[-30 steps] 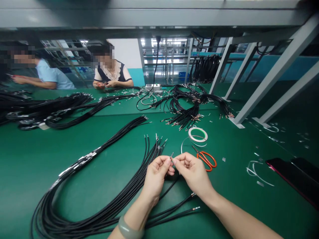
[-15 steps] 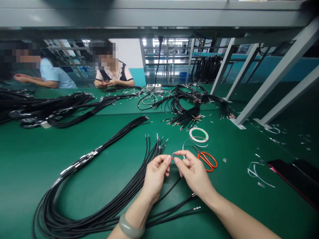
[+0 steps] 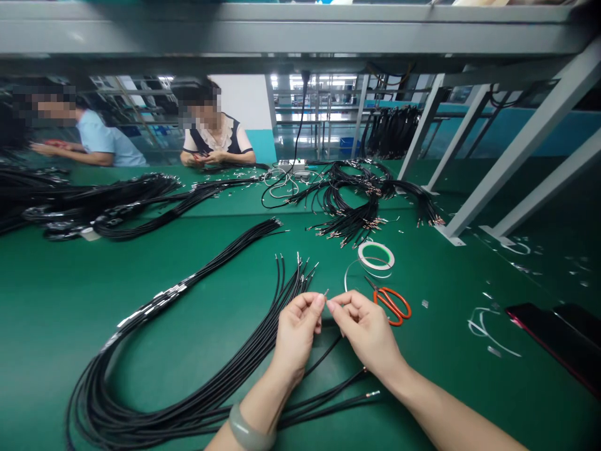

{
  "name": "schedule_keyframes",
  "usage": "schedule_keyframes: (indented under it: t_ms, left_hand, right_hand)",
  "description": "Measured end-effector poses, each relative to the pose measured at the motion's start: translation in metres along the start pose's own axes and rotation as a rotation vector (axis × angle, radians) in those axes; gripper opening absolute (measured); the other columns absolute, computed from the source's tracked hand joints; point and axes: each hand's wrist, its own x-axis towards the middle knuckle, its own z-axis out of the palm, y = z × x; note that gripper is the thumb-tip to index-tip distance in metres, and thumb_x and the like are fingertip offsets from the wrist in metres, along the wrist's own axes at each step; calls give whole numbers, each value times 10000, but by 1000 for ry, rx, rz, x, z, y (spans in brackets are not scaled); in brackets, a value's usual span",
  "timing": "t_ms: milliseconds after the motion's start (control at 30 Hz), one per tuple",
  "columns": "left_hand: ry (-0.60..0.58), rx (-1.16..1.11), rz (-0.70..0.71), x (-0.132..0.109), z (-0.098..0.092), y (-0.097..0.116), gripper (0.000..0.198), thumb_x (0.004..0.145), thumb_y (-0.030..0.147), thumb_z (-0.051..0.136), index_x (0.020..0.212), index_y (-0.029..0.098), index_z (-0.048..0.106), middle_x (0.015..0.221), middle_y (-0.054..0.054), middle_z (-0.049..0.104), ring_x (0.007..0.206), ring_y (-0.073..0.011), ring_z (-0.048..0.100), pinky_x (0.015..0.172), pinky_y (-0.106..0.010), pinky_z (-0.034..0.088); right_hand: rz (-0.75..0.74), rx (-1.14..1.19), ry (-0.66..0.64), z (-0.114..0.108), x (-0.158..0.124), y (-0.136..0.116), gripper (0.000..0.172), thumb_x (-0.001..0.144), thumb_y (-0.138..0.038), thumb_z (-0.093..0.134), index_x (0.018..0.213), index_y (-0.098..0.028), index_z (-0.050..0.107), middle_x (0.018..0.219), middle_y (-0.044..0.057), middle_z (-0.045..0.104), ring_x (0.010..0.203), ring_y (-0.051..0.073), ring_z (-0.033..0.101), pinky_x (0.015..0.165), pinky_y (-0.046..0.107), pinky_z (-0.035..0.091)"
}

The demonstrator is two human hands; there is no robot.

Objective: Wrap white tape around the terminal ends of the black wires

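Observation:
My left hand [image 3: 300, 326] is closed, pinching the end of a black cable [image 3: 323, 357], whose small metal tip [image 3: 326, 292] sticks up past the thumb. My right hand [image 3: 364, 322] is also closed, thumb and forefinger pressed together at the same cable end. Fingers hide most of that end. The cable runs down from the hands to the left. Beneath my left forearm curves a large bundle of black cables [image 3: 188, 407] with metal tips. Orange-handled scissors [image 3: 397, 307] lie just beyond my right hand, by a roll of white tape [image 3: 360, 255].
More black cables [image 3: 352, 213] are heaped at the back, with others [image 3: 131, 194] at the left. Grey metal legs [image 3: 507, 163] stand on the green table [image 3: 225, 300] at right. White strips [image 3: 483, 329] and a dark phone-like object [image 3: 549, 332] lie there. Two people [image 3: 218, 141] sit across.
My right forefinger has bent down from the metal tip to meet the thumb. Both hands otherwise stay in nearly the same place, and the view has shifted slightly.

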Motion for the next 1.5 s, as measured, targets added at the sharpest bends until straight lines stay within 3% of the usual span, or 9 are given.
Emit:
schedule_keyframes:
  t_ms: [167,400,567,900,1500]
  left_hand:
    - [-110,-53,-18,1,-2,3,209,809,322,635,881,127,651,630,26,562,533,-61,467,521,-170,398]
    - [-12,40,76,1,-1,0,201,762,286,685,865,117,650,673,-1,635,584,-87,554,573,-194,474]
    - [-16,17,40,-1,0,4,181,783,281,669,862,121,642,585,31,603,525,-67,538,552,-172,459]
    - [-75,-122,-74,-1,-2,0,185,794,292,666,848,117,646,684,5,619,503,-43,500,506,-160,435]
    - [-155,-191,-172,-4,0,7,220,820,314,633,761,104,657,561,29,521,420,-25,384,400,-133,330]
  right_hand:
    - [33,85,22,0,3,-1,226,880,-383,541,816,-167,559,481,-91,374,431,74,283,420,218,198]
    - [52,160,32,2,1,-1,215,860,-368,580,798,-162,564,464,-86,419,413,62,306,406,201,214]
    - [59,182,40,2,3,3,220,861,-378,581,820,-161,582,465,-82,441,402,58,317,398,197,216]
    - [29,203,29,1,4,3,197,863,-356,584,831,-162,597,470,-77,447,416,65,338,404,201,223]
    - [4,218,6,-1,4,4,199,859,-359,587,856,-162,618,495,-66,468,447,81,392,436,208,267]
